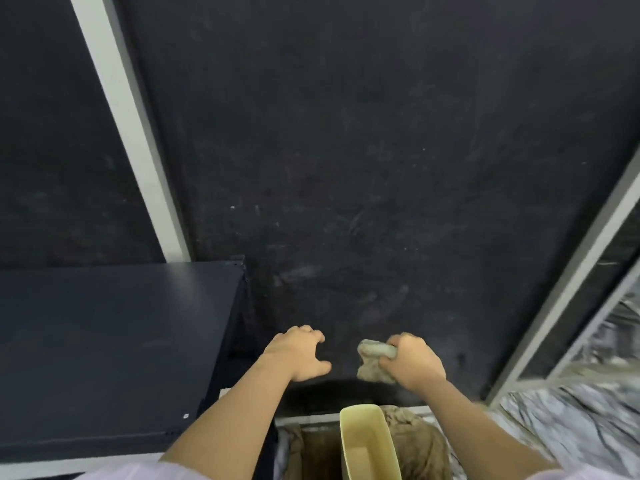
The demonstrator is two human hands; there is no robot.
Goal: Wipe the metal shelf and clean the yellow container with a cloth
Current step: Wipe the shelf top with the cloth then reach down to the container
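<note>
At far left the dark metal shelf [114, 348] sits bare and untouched, so the wiping looks not yet begun. Just right of its edge the left hand [298, 353] hovers with an empty, spread grip. Further right the right hand [410, 363] closes its grip on the bunched cloth [374, 360]. The yellow container [369, 441] stands below, between the forearms, apart from both hands. The next move likely calls for carrying the cloth leftward onto the shelf.

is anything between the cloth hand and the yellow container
Nothing visible. The right hand grips the cloth over the dark shelf, and the container stands open just below it, nearer the person, with a clear gap.
</note>
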